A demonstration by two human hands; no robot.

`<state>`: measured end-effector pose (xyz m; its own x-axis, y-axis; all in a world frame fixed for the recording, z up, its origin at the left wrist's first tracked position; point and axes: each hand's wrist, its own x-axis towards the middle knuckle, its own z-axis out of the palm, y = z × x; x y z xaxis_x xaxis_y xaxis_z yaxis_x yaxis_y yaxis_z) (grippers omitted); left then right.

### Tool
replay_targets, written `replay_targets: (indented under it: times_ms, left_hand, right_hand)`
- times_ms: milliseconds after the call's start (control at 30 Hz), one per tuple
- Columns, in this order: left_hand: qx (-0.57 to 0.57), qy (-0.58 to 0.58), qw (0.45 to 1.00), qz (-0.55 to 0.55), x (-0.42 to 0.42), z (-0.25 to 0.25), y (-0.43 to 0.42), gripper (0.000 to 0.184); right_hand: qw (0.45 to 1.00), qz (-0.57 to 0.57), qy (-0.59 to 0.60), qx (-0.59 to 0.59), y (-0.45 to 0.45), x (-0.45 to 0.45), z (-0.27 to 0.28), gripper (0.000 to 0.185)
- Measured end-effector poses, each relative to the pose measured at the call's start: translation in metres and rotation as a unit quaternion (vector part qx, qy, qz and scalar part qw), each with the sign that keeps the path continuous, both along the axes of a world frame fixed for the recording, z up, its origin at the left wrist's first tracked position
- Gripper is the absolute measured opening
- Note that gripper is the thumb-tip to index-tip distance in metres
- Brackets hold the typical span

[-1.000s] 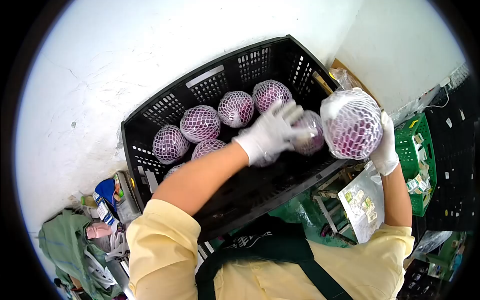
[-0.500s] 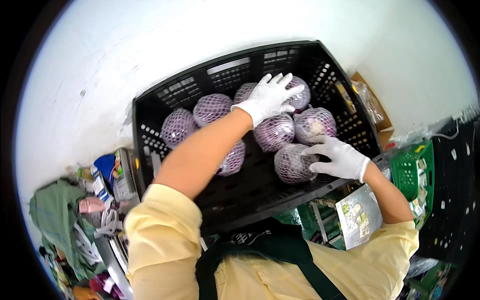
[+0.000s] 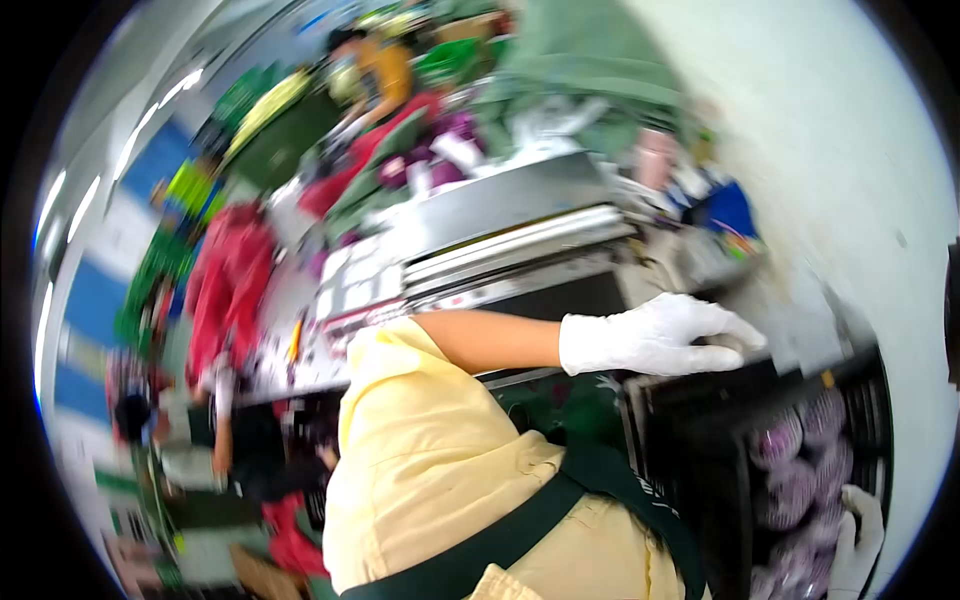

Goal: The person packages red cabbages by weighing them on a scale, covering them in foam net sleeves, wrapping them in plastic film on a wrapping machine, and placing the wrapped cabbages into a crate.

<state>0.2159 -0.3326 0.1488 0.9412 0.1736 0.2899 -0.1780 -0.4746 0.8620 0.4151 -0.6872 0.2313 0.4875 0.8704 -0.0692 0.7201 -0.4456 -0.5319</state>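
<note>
My left hand [image 3: 660, 335], in a white glove, reaches out just above the near end of the black plastic crate [image 3: 700, 395]. Its fingers are apart and slightly bent, with nothing visible between them. Inside the crate lie several red cabbages [image 3: 790, 490] in white net sleeves. At the lower right, my right hand [image 3: 858, 540], gloved too, is over the crate's side beside the cabbages. Its fingers look apart, though the picture is blurred and the hand partly cut off.
A metal worktable [image 3: 520, 205] carries trays and wrapping material. Green cloth [image 3: 590, 70] is heaped behind it, near a pink bottle [image 3: 655, 158] and a blue bag [image 3: 730, 210]. A co-worker [image 3: 250, 450] stands at the far left. The white wall [image 3: 830, 150] runs along the right.
The view has swung left, so the crate now sits at lower right. My left hand has come off the cabbages to the crate's end; my right hand has left the nearest cabbage.
</note>
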Motion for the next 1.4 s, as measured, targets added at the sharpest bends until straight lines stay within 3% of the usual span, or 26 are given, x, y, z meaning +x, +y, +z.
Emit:
replay_targets:
  times_ms: [33,100,167,200,333,367,433,500,600,767,833,900,967,1033,1067,1167,1233,1400]
  left_hand:
    - [0.021,0.067,0.995,0.067,-0.047,-0.006,0.014,0.033]
    - [0.010,-0.020,0.978,0.210,-0.129,-0.045,0.047,0.031]
    - [-0.137,-0.032,0.928,0.344,-0.217,-0.080,0.081,0.033]
    - [-0.110,-0.012,0.905,0.412,-0.268,-0.087,0.100,0.033]
    - [-0.074,-0.098,0.707,0.697,-0.461,-0.152,0.187,0.031]
    - [-0.079,-0.132,0.653,0.742,-0.524,-0.203,0.227,0.039]
    - [-0.190,-0.106,0.503,0.836,-0.596,-0.223,0.264,0.067]
    - [-0.058,0.049,0.422,0.904,-0.657,-0.249,0.310,0.088]
    - [-0.118,0.096,0.392,0.908,-0.697,-0.277,0.371,0.111]
    - [-0.137,0.153,0.400,0.893,-0.724,-0.340,0.442,0.116]
    - [-0.176,0.036,0.398,0.900,-0.733,-0.349,0.448,0.107]
    - [-0.273,-0.171,0.415,0.851,-0.750,-0.353,0.458,0.088]
    - [-0.305,-0.202,0.379,0.850,-0.748,-0.329,0.449,0.084]
    - [-0.295,-0.207,0.436,0.825,-0.732,-0.281,0.424,0.080]
    - [-0.253,-0.211,0.484,0.811,-0.738,-0.283,0.421,0.075]
    - [-0.270,-0.159,0.567,0.762,-0.693,-0.221,0.366,0.075]
    - [-0.223,-0.118,0.629,0.735,-0.658,-0.201,0.333,0.074]
    - [0.066,0.078,0.676,0.730,-0.577,-0.210,0.293,0.075]
  right_hand:
    - [0.999,0.018,0.021,-0.033,0.024,0.002,-0.003,0.029]
    - [0.998,0.044,0.033,-0.017,0.083,-0.029,0.002,0.029]
    - [0.990,0.140,-0.012,0.012,0.144,-0.047,-0.006,0.024]
    - [0.991,0.133,-0.022,-0.011,0.171,-0.061,-0.013,0.025]
    - [0.978,0.205,0.009,-0.020,0.287,-0.113,-0.045,0.025]
    - [0.978,0.199,0.048,-0.029,0.316,-0.134,-0.054,0.025]
    - [0.977,0.182,0.112,-0.012,0.367,-0.174,-0.069,0.025]
    - [0.950,0.313,-0.007,-0.021,0.417,-0.215,-0.071,0.024]
    - [0.953,0.297,0.003,-0.065,0.471,-0.273,-0.080,0.024]
    - [0.949,0.291,0.030,-0.117,0.521,-0.313,-0.100,0.025]
    - [0.943,0.308,0.012,-0.124,0.532,-0.319,-0.102,0.025]
    - [0.947,0.296,0.003,-0.121,0.536,-0.324,-0.107,0.025]
    - [0.949,0.293,0.002,-0.117,0.537,-0.322,-0.117,0.025]
    - [0.951,0.289,0.001,-0.113,0.538,-0.318,-0.122,0.024]
    - [0.948,0.295,0.027,-0.115,0.542,-0.318,-0.123,0.025]
    - [0.943,0.317,0.041,-0.092,0.542,-0.307,-0.135,0.024]
    - [0.934,0.347,0.024,-0.081,0.547,-0.309,-0.133,0.023]
    - [0.916,0.396,0.033,-0.058,0.547,-0.291,-0.142,0.022]
